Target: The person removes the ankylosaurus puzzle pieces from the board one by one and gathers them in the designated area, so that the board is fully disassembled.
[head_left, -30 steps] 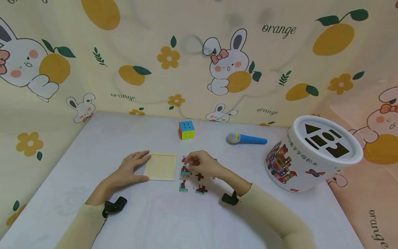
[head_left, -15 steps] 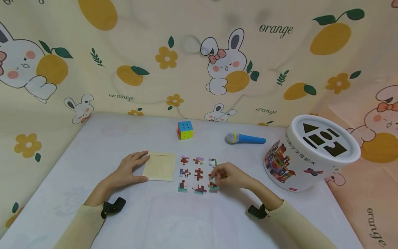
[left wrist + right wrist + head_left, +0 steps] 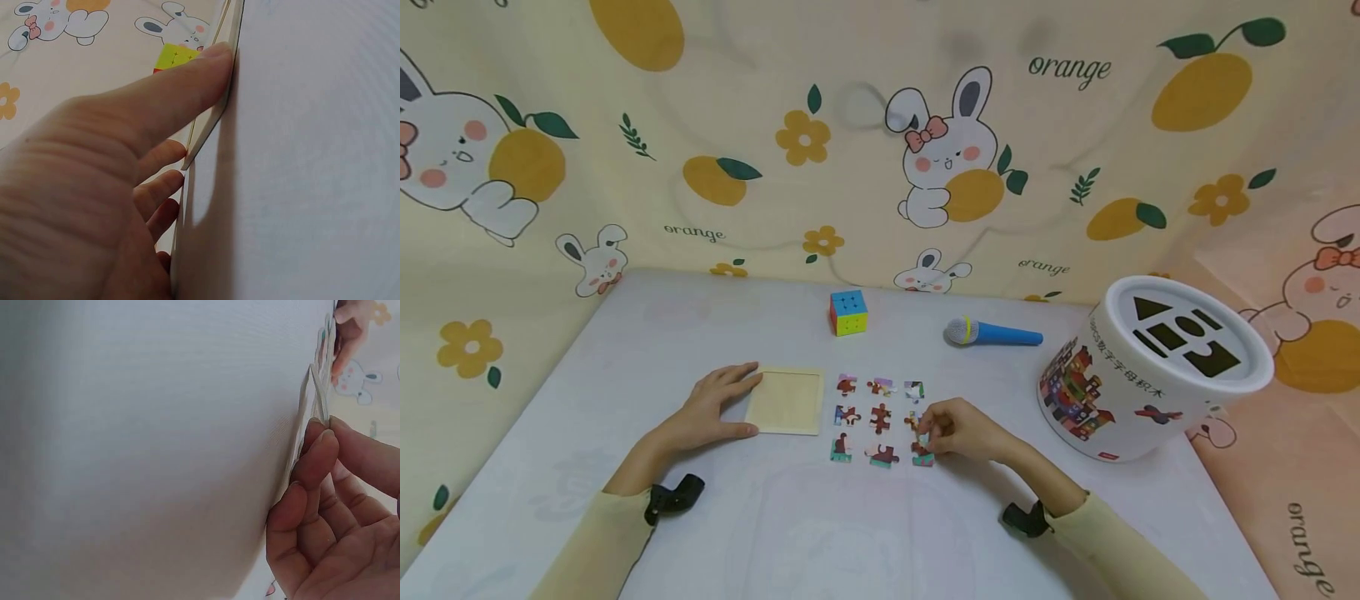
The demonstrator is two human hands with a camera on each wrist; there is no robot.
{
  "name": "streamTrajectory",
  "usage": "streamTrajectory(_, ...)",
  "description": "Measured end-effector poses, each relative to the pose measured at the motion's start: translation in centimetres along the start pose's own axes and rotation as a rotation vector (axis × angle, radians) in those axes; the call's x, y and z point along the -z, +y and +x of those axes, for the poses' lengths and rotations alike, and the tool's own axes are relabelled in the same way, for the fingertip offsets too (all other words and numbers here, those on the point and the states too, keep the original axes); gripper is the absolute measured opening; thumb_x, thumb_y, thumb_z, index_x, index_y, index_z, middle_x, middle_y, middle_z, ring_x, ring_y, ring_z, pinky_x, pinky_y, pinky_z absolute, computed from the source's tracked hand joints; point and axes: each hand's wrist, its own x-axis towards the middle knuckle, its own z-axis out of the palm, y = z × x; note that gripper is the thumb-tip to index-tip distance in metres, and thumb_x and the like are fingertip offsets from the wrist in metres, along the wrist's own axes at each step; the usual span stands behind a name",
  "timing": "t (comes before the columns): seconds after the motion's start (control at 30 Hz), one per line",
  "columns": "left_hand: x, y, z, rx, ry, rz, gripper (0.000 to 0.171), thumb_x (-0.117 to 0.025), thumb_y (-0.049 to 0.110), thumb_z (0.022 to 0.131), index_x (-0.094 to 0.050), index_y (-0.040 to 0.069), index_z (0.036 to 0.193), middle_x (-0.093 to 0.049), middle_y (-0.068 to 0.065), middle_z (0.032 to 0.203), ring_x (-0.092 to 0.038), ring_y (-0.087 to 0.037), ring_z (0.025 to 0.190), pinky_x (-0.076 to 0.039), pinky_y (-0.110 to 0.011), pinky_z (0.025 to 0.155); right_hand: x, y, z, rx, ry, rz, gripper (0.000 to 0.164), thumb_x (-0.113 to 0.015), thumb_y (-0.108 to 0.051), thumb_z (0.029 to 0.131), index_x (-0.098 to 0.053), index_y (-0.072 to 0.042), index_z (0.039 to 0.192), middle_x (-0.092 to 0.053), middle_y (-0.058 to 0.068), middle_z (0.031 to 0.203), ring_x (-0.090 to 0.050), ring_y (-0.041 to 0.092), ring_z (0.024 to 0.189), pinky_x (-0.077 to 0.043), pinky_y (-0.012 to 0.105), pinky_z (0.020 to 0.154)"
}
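My left hand (image 3: 718, 408) rests at the left edge of a shallow square wooden tray (image 3: 785, 403), thumb at its near corner and fingers farther up. In the left wrist view the thumb lies against the tray's rim (image 3: 209, 125). My right hand (image 3: 966, 429) pinches a jigsaw piece (image 3: 922, 457) at the lower right of a loose grid of pieces. The right wrist view shows this thin piece tilted between thumb and fingertips, its far end low by the table. Other jigsaw pieces, such as a brown one (image 3: 880, 418), lie apart in rows right of the tray.
Behind the pieces stands a puzzle cube (image 3: 849, 315). A blue toy microphone (image 3: 996, 332) lies farther right. A large white bucket (image 3: 1150, 375) with shape holes in its lid stands at the right. A printed cloth (image 3: 850, 192) hangs behind the white table (image 3: 820, 533).
My right hand has moved from the left column of jigsaw pieces to the right column, where the lower piece has shifted slightly right. My left hand has stayed at the tray.
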Motion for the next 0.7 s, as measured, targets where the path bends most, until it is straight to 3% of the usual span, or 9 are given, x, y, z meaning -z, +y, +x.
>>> streamTrajectory(0.47,0.03,-0.03,0.07,-0.005,0.004,0.003,0.086,-0.08,0.039,0.081,-0.044,-0.001,0.148,-0.03,-0.021,0.158,-0.021,-0.047,0.142,-0.01,-0.069,0.11,0.1,0.12,-0.22,0.001,0.019,0.01,0.014,-0.069,0.006,0.087,-0.066,0.007,0.101,-0.065,0.016,0.071,-0.055,0.015,0.058,-0.046,0.023,0.055)
streamTrajectory(0.7,0.07,0.04,0.09,-0.003,-0.001,0.001,0.086,-0.08,0.039,0.081,-0.044,-0.001,0.148,-0.03,-0.021,0.158,-0.02,-0.047,0.142,-0.01,-0.069,0.11,0.12,0.26,-0.24,0.013,0.044,-0.019,0.014,-0.071,0.002,0.088,-0.069,0.005,0.101,-0.063,0.012,0.068,-0.053,0.011,0.058,-0.043,0.021,0.056)
